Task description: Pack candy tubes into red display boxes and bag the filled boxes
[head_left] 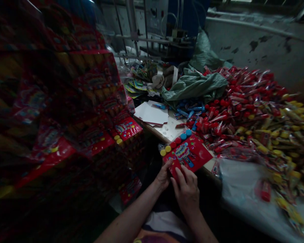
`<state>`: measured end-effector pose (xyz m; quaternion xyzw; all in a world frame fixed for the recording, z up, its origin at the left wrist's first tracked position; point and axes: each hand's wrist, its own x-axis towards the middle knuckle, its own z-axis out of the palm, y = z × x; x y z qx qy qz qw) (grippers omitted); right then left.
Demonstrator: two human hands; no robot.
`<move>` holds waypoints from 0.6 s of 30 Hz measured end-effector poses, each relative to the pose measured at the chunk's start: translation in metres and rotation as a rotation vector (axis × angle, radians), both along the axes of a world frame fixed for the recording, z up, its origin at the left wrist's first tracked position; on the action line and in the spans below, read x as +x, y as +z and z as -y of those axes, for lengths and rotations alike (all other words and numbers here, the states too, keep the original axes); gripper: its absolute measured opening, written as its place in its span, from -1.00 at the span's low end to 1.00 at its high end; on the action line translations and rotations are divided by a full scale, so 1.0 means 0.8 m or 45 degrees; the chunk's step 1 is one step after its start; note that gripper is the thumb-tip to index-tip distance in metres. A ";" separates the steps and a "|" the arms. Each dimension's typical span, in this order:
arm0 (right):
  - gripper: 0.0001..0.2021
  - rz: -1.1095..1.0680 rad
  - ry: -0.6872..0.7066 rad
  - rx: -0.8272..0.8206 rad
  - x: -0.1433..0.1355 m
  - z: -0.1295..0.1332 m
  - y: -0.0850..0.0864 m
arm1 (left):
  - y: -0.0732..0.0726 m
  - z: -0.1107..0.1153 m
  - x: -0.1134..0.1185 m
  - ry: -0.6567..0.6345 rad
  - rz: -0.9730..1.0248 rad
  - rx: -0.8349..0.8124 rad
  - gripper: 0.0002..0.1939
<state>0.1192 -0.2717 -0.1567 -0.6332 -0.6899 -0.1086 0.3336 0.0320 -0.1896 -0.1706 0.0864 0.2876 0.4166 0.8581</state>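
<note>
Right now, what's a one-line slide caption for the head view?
Left hand and right hand hold a red pack at a table piled with red and yellow tubes.

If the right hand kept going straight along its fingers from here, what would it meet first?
The red pack, which the right hand's fingertips already seem to touch. Beyond it, perhaps the table, though depth is hard to judge in this dim view.
</note>
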 end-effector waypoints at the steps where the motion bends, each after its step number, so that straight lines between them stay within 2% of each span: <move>1: -0.62 -0.022 0.038 -0.009 0.000 0.001 0.006 | 0.001 -0.003 -0.002 -0.015 0.006 0.008 -0.55; 4: -0.65 -0.099 0.140 0.003 0.008 0.009 0.028 | 0.003 -0.008 -0.020 -0.019 0.014 0.023 -0.52; 6: -0.67 -0.141 0.107 0.030 0.019 0.017 0.042 | 0.004 -0.010 -0.048 0.005 -0.004 0.005 -0.48; 8: -0.70 -0.158 0.020 0.047 0.034 0.022 0.051 | 0.002 -0.008 -0.092 0.045 -0.063 -0.039 -0.45; 11: -0.74 -0.172 -0.067 0.005 0.056 0.019 0.051 | -0.006 0.005 -0.176 0.163 -0.243 -0.172 -0.44; 14: -0.75 -0.217 -0.057 -0.099 0.063 0.005 0.041 | -0.028 0.032 -0.254 0.305 -0.421 -0.360 -0.46; 16: -0.75 -0.251 -0.022 -0.158 0.057 -0.006 0.035 | -0.054 0.054 -0.292 0.385 -0.498 -0.484 -0.50; 18: -0.75 -0.275 0.009 -0.206 0.046 -0.015 0.031 | -0.086 0.074 -0.317 0.409 -0.533 -0.574 -0.53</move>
